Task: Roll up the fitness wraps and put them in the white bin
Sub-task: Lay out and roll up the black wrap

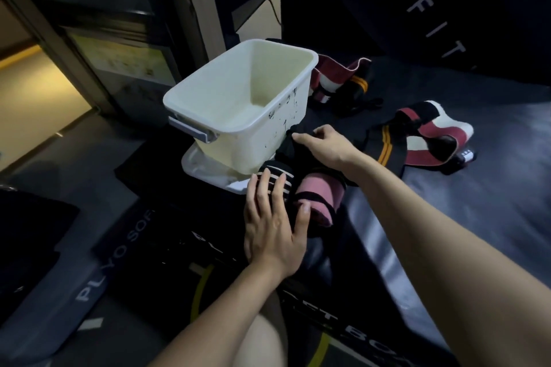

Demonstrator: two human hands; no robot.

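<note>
The white bin (238, 104) stands tilted on its lid, open side up, and its inside looks bare. Just in front of it lies a rolled black wrap with pale stripes (275, 176), and a pink rolled wrap (319, 199) lies beside it. My left hand (272, 226) lies flat with straight fingers on the striped roll, the thumb against the pink roll. My right hand (325, 146) rests with curled fingers on a black wrap (290, 147) next to the bin wall. Two unrolled wraps in black, maroon and white lie further off: one (423, 140) to the right, one (340, 77) behind the bin.
Everything sits on dark padded plyo boxes (447, 217) with printed lettering. The bin's lid (205, 170) sticks out under it. A dark doorway and frame stand at the left. A black cable hangs behind the bin. My bare knee shows at the bottom.
</note>
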